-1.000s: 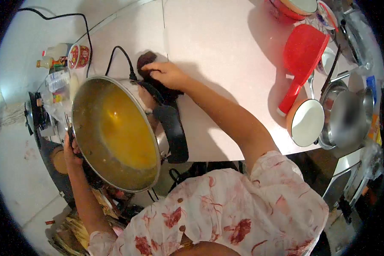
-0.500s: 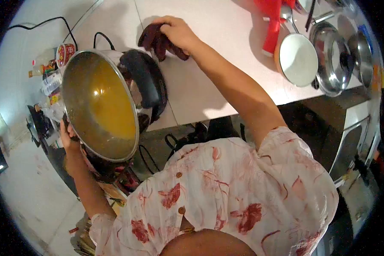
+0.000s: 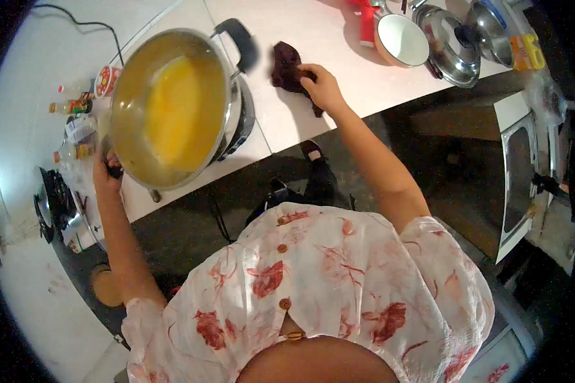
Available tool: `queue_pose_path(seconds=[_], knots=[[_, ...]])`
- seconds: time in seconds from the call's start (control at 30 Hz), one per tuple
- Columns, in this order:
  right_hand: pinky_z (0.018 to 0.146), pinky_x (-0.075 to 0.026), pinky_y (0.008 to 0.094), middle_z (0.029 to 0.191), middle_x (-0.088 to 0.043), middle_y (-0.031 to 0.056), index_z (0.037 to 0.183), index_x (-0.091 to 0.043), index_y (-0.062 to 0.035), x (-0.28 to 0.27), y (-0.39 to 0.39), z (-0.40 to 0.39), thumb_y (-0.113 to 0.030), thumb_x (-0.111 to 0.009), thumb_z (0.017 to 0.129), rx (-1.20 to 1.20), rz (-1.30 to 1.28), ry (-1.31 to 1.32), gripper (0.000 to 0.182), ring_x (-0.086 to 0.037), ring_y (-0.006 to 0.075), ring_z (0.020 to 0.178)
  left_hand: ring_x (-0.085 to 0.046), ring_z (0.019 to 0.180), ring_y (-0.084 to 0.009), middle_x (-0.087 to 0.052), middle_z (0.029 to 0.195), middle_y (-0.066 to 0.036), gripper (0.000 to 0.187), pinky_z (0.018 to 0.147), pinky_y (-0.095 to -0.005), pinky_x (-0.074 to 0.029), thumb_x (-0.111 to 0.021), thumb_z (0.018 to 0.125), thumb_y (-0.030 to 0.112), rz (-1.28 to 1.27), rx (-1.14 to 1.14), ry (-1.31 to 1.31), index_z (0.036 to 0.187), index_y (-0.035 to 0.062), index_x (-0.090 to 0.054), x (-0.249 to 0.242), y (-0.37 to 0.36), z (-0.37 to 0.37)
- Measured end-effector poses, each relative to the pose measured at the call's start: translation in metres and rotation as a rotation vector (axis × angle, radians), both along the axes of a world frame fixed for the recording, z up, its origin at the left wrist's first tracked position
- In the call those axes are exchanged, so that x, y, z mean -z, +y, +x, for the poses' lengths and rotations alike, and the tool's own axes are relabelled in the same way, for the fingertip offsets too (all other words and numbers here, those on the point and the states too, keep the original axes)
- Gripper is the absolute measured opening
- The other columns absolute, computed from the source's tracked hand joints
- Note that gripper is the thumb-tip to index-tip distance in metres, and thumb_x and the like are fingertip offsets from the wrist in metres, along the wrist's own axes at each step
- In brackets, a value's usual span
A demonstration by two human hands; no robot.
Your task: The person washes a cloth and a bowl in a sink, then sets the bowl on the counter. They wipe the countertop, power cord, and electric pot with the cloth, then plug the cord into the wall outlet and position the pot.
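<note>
A large steel pot [image 3: 222,137] with yellow liquid [image 3: 182,115] inside is tilted, its mouth facing me. My left hand [image 3: 108,171] is closed around the black side handle at its near left. The pot's other black handle [image 3: 237,45] stands free on the far side. My right hand [image 3: 322,88] pinches a dark maroon cloth [image 3: 287,67], which hangs over the white counter to the right of the pot. Partly hidden behind the pot is a dark-sided appliance [image 3: 244,121].
Small bottles [image 3: 80,131] and a red-and-white tub [image 3: 107,81] stand to the left. On the right are a white-lined pan [image 3: 402,39], a steel lid [image 3: 450,48] and a steel bowl [image 3: 492,38]. A black cable [image 3: 76,20] crosses the counter [image 3: 172,16] at the back left.
The pot has moved up and to the right in view, uncovering its far handle. My right hand has drawn the cloth towards the counter's front edge. The camera view has shifted too.
</note>
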State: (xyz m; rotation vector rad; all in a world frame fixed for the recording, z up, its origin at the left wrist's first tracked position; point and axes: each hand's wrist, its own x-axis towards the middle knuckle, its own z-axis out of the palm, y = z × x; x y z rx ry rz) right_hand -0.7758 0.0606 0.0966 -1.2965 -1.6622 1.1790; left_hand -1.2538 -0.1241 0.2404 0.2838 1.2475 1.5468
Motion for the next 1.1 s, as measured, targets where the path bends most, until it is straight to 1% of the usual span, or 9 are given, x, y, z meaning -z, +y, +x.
queue_pose_path(seconds=[0.13,0.2,0.4,0.53,0.6,0.67,0.8,0.93,1.1], knots=[[0.08,-0.046,0.0362,0.099,-0.057,0.0175,0.102,-0.061,-0.0078,0.006,-0.021,0.013,-0.012,-0.058,0.075,0.054,0.131,-0.232,0.028,-0.058,0.031,0.088,-0.039,0.049,-0.0058,-0.049,0.068,0.001,0.029,0.044,-0.0175,-0.035,-0.052,0.088,0.026,-0.004,0.017,0.076,0.109,0.0064,-0.052,-0.002,-0.001,0.012],[0.079,-0.046,0.0343,0.099,-0.059,0.0172,0.103,-0.06,-0.0056,0.003,-0.024,0.015,-0.01,-0.057,0.074,0.104,-0.026,-0.114,0.029,-0.059,0.0291,0.087,-0.042,0.05,-0.0064,-0.051,0.07,0.001,0.031,0.045,-0.0184,-0.036,-0.053,0.087,0.027,-0.044,-0.029,0.14,0.11,0.0071,-0.052,-0.003,0.0,0.022],[0.078,-0.046,0.0313,0.095,-0.061,0.0159,0.109,-0.054,-0.0007,-0.003,-0.049,-0.023,-0.005,-0.057,0.072,0.152,-0.066,0.169,0.036,-0.06,0.0253,0.086,-0.043,0.05,-0.0071,-0.048,0.063,0.003,0.028,0.044,-0.021,-0.036,-0.053,0.086,0.036,-0.021,-0.026,0.121,0.094,0.009,-0.053,-0.001,0.001,0.028],[0.077,-0.046,0.0304,0.09,-0.061,0.0116,0.101,-0.056,-0.0016,-0.034,-0.082,-0.046,-0.004,-0.061,0.071,0.175,-0.084,0.337,0.031,-0.058,0.0189,0.084,-0.04,0.046,-0.0055,-0.045,0.058,0.005,0.029,0.042,-0.0173,-0.032,-0.053,0.086,0.037,0.026,0.008,0.118,0.092,0.0085,-0.053,0.017,0.005,0.008],[0.078,-0.046,0.0291,0.09,-0.061,0.0087,0.093,-0.059,-0.0025,-0.028,-0.108,-0.064,-0.003,-0.062,0.07,0.083,-0.049,0.365,0.024,-0.058,0.0163,0.083,-0.039,0.045,-0.0051,-0.043,0.056,0.005,0.029,0.042,-0.0165,-0.032,-0.052,0.087,0.038,0.002,-0.043,0.166,0.091,0.0091,-0.052,0.01,0.003,0.017],[0.077,-0.046,0.0282,0.09,-0.062,0.0084,0.091,-0.06,-0.0022,-0.025,-0.126,-0.085,-0.002,-0.062,0.07,-0.044,0.124,0.174,0.021,-0.058,0.0157,0.082,-0.04,0.046,-0.0045,-0.043,0.057,0.005,0.029,0.042,-0.0165,-0.032,-0.051,0.087,0.038,0.063,0.03,0.15,0.092,0.0094,-0.052,0.012,0.005,0.017],[0.076,-0.046,0.0276,0.088,-0.063,0.0091,0.094,-0.06,-0.0014,-0.022,-0.095,-0.095,-0.001,-0.06,0.072,0.016,-0.109,0.221,0.022,-0.059,0.0179,0.082,-0.039,0.047,-0.004,-0.043,0.058,0.006,0.03,0.042,-0.0169,-0.032,-0.05,0.088,0.039,0.007,-0.007,0.173,0.092,0.0099,-0.051,0.005,0.001,0.024],[0.072,-0.047,0.027,0.088,-0.062,0.0083,0.1,-0.059,-0.0004,-0.017,-0.057,-0.086,0.001,-0.055,0.076,0.069,-0.065,0.249,0.024,-0.058,0.0161,0.079,-0.035,0.047,-0.0034,-0.038,0.058,0.006,0.029,0.041,-0.0159,-0.03,-0.05,0.089,0.035,0.077,0.014,0.067,0.091,0.0067,-0.049,0.012,0.007,0.012],[0.071,-0.047,0.0271,0.089,-0.062,0.0096,0.098,-0.06,-0.0003,-0.017,-0.063,-0.062,-0.003,-0.057,0.074,0.286,-0.239,0.392,0.024,-0.058,0.0168,0.078,-0.032,0.045,-0.0033,-0.036,0.057,0.006,0.026,0.04,-0.0154,-0.027,-0.049,0.09,0.029,0.137,-0.011,-0.139,0.092,0.0032,-0.048,0.02,0.008,0.006]])
